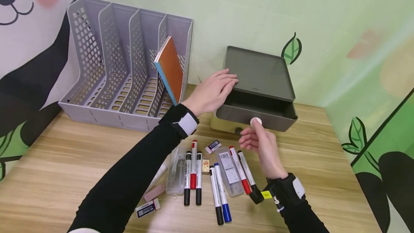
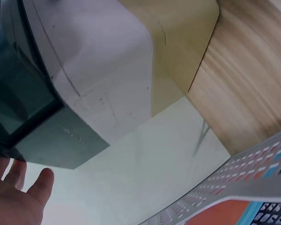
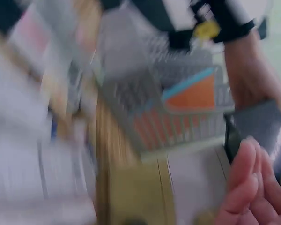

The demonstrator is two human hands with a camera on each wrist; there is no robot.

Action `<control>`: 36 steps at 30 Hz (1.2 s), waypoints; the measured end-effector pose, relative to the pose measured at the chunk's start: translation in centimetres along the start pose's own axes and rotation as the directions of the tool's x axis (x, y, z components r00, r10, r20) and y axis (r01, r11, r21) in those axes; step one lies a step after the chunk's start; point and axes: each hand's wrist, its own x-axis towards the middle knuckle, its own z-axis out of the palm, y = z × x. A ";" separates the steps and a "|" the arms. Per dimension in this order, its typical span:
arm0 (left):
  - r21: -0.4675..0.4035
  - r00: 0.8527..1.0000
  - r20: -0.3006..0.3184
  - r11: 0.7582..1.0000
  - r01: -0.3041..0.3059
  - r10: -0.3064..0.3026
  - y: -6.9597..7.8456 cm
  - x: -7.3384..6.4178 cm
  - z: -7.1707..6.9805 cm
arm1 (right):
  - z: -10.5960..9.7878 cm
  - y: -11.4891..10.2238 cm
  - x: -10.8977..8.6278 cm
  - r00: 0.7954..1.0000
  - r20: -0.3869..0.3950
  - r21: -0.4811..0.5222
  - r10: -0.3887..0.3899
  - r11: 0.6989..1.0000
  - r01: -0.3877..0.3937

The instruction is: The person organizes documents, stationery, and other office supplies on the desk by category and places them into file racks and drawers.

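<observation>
A small desktop drawer box (image 1: 258,71) with a dark lid stands against the wall, its upper drawer (image 1: 278,122) pulled partly out. My left hand (image 1: 213,91) rests over the lid's left edge, fingers extended. In the left wrist view, its fingertips are at the dark top. The thumb of my right hand (image 1: 265,146) presses the white knob (image 1: 255,119) on the drawer's front, while the other fingers hang loosely below it. A lower yellow drawer (image 1: 223,123) with a dark knob (image 1: 238,131) is closed. The upper drawer's visible inside is dark.
Left of the box stands a grey file organizer (image 1: 103,114) holding an orange notebook (image 1: 171,67). In front lie several markers (image 1: 193,164), clear plastic cases (image 1: 231,170), erasers (image 1: 147,208) and a small tan block (image 1: 205,166) on the wooden table (image 1: 48,175).
</observation>
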 end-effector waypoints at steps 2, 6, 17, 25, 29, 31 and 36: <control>-0.015 0.999 -0.042 1.000 -0.020 0.019 -0.1 -0.3 0.2 | -0.6 0.3 0.0 0.991 -0.030 -0.170 -0.133 0.977 0.126; -0.068 0.991 -0.130 0.996 -0.051 0.041 -0.2 -1.4 0.7 | -1.7 0.9 0.0 0.849 -0.073 -0.469 -0.523 0.769 0.434; -0.170 0.985 -0.171 0.984 -0.052 0.023 -0.6 -3.1 1.3 | -2.8 -0.3 1.5 0.375 0.027 -0.726 -0.927 0.240 0.645; -0.234 0.988 -0.156 0.971 -0.038 0.000 -0.5 -3.4 1.5 | -2.5 0.6 1.5 0.394 0.096 -0.753 -0.914 0.192 0.630; -0.246 0.991 -0.136 0.968 -0.043 0.010 -0.5 -3.6 1.4 | -2.4 0.9 1.1 0.382 0.089 -0.738 -0.920 0.197 0.646; -0.252 0.993 -0.121 0.966 -0.048 0.018 -0.6 -3.7 1.4 | -2.4 1.0 0.8 0.372 0.087 -0.729 -0.924 0.195 0.656; -0.265 0.995 -0.092 0.962 -0.060 0.037 -0.5 -4.1 1.1 | -2.3 1.1 0.2 0.339 0.074 -0.713 -0.938 0.188 0.675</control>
